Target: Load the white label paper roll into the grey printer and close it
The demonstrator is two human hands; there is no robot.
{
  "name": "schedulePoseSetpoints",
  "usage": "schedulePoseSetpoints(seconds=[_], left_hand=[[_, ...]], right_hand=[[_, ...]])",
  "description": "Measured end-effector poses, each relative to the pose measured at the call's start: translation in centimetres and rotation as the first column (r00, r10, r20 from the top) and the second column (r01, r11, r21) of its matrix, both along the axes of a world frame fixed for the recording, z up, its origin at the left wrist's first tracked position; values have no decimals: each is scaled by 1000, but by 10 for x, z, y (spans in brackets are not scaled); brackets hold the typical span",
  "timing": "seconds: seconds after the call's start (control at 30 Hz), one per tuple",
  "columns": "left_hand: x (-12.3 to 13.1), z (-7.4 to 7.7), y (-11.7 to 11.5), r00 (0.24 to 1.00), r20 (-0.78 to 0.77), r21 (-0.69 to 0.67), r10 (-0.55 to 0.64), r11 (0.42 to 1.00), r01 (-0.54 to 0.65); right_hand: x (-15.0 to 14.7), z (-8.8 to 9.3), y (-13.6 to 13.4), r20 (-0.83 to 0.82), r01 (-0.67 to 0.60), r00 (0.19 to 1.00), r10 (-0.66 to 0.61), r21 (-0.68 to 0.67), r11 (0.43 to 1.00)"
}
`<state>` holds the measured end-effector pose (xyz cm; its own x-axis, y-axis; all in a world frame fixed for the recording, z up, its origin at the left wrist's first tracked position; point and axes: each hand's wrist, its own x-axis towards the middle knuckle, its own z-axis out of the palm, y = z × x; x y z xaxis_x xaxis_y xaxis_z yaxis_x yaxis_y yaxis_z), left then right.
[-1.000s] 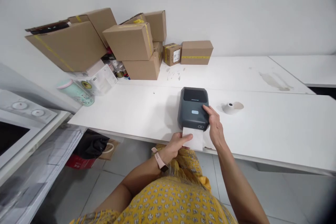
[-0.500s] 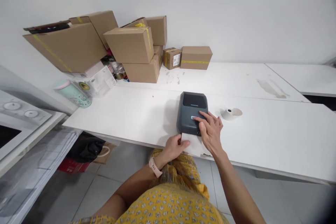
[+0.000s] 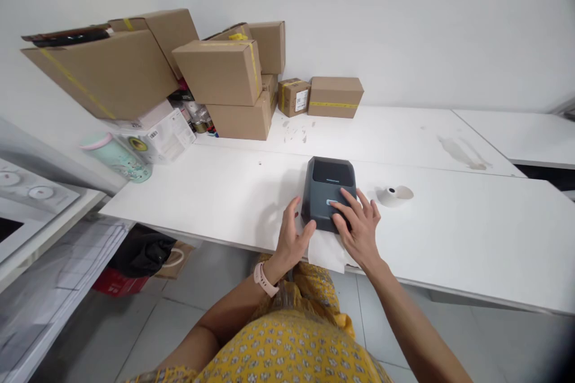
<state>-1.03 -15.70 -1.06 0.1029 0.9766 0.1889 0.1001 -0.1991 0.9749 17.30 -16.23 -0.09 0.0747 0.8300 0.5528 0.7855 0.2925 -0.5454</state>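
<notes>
A dark grey label printer (image 3: 322, 194) stands on the white table near its front edge. White paper (image 3: 327, 251) comes out of its front and hangs a little over the table's edge. At the printer's front left corner is my left hand (image 3: 291, 238), thumb and fingers apart, with nothing between them. My right hand (image 3: 359, 227) lies over the printer's right side with fingers spread, one fingertip at the small light button on top. Just right of the printer, a white paper roll (image 3: 390, 196) rests on its side with a loose end curling out.
Cardboard boxes (image 3: 218, 75) are stacked at the back left, and two smaller ones, including a long box (image 3: 336, 97), stand against the wall. A mint tumbler (image 3: 121, 158) leans by a white box (image 3: 168, 137) at the left. A white appliance with knobs (image 3: 40, 192) is at the far left.
My left hand has let go of the paper and moved up to the printer's left corner, its fingers opening. The paper hangs slightly lower. My right hand stays on the printer.
</notes>
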Motion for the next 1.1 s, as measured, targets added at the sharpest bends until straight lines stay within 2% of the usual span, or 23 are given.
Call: schedulePoseSetpoints(seconds=[0.07,0.17,0.23,0.33,0.43,0.57,0.63,0.7,0.8,0.87,0.93,1.03,1.1], left_hand=[[1,3,-1,999,0,-18,-43,999,43],[0,4,-1,997,-3,-67,-78,995,78],[0,0,1,996,33,-121,-87,989,90],[4,-10,3,989,111,-181,-98,976,117],[7,-16,2,986,131,-137,-104,983,121],[7,-16,1,990,109,-83,-87,992,96],[6,-15,2,986,139,-95,-95,989,109],[5,-16,3,971,209,-118,-112,983,139],[8,-19,3,938,323,-140,-128,973,181],[11,-22,2,922,365,-141,-129,971,191],[13,-24,1,917,383,-129,-115,976,176],[17,-28,1,925,378,-100,-49,991,94],[19,-29,2,928,372,-131,-5,990,58]], right_hand=[[6,-6,-7,-147,-2,989,0,-16,1000],[11,-17,-15,-368,64,926,-82,-60,996],[9,-25,-19,-470,82,872,-138,-138,987],[-2,-37,-21,-588,29,792,-164,-232,972],[-11,-45,-20,-616,21,770,-163,-232,973],[-13,-47,-21,-518,68,842,-151,-175,982],[-11,-47,-20,-515,66,845,-144,-166,984],[-12,-47,-19,-609,32,783,-127,-165,986],[-16,-49,-13,-802,-19,591,-86,-121,992],[-22,-52,-8,-861,0,503,-78,-91,996],[-26,-55,-4,-873,44,478,-95,-84,996],[-29,-58,-2,-881,111,456,-126,-84,990],[-27,-60,-3,-888,121,440,-131,-86,989]])
